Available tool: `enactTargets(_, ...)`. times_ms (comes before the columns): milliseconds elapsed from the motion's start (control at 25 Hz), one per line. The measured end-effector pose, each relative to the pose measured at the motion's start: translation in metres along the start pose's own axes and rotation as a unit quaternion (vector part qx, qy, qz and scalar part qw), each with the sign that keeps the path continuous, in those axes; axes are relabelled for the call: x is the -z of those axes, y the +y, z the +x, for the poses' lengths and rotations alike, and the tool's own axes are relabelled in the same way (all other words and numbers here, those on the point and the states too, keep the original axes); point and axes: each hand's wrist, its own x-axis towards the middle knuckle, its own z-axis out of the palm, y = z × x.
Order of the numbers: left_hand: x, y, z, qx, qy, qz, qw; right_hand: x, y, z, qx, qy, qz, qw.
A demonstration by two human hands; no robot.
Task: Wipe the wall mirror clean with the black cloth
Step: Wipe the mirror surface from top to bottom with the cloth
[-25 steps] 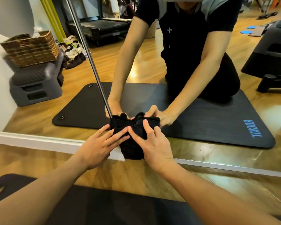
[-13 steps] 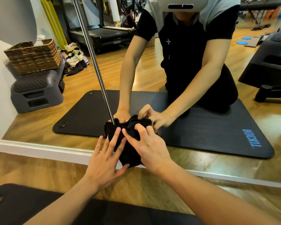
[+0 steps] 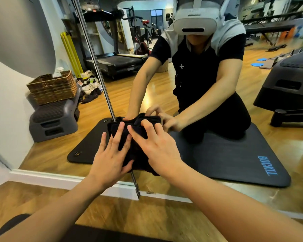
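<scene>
A wall mirror (image 3: 217,95) stands in front of me, down to the floor. Low on the glass, a bunched black cloth (image 3: 138,152) is pushed against it, over a vertical metal seam strip (image 3: 94,63). My left hand (image 3: 110,158) presses the cloth's left side with straight, spread fingers, its thumb at the cloth's lower edge. My right hand (image 3: 157,147) lies on the cloth's right side with its fingers bent over the bunched top. Most of the cloth is hidden under both hands. The mirror shows both hands and the person kneeling on a mat.
A white baseboard (image 3: 59,179) runs under the mirror, with wooden floor (image 3: 129,215) before it. The edge of a black mat (image 3: 94,235) lies under my arms. A white wall (image 3: 0,119) borders the mirror on the left. The mirror shows gym equipment behind me.
Both hands have slid the cloth a little way up the glass. My left fingers have spread straighter and my right fingers have bent more over the cloth.
</scene>
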Motion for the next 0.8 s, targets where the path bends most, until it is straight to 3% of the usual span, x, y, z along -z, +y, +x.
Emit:
enactTargets(400,0.02,0.055,0.03,-0.051,0.005,-0.019,0.999,0.028,0.056,-0.036,0.022,0.022,-0.029,0.999)
enactTargets(800,0.018,0.178,0.078,-0.118,0.055,-0.078,0.988,0.073,0.168,-0.121,0.051,0.058,-0.084,0.993)
